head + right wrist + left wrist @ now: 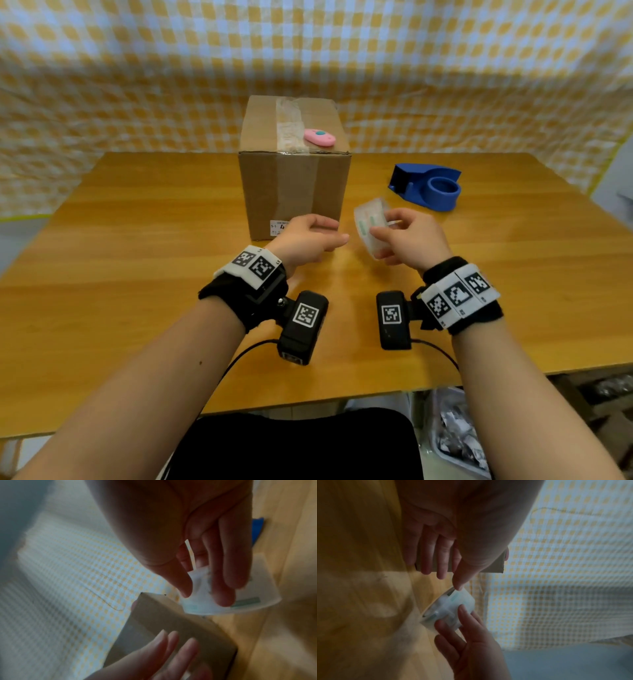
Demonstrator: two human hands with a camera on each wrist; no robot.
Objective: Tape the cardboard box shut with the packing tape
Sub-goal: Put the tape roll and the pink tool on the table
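Note:
The cardboard box point(294, 178) stands closed at the table's middle, with a strip of clear tape point(289, 123) along its top seam. My right hand point(394, 233) grips a roll of clear packing tape point(370, 226) just right of the box's lower front corner. In the right wrist view its thumb and fingers point(205, 595) curl round the roll point(260, 588). My left hand point(322, 233) hovers in front of the box with relaxed, nearly straight fingers and holds nothing. In the left wrist view its thumb tip point(458, 586) meets the roll's rim point(453, 605).
A pink cutter point(319, 137) lies on the box top. A blue tape dispenser point(428, 186) sits at the right on the wooden table point(137, 240). A yellow checked cloth point(137, 85) hangs behind. Bags lie under the table's right front edge.

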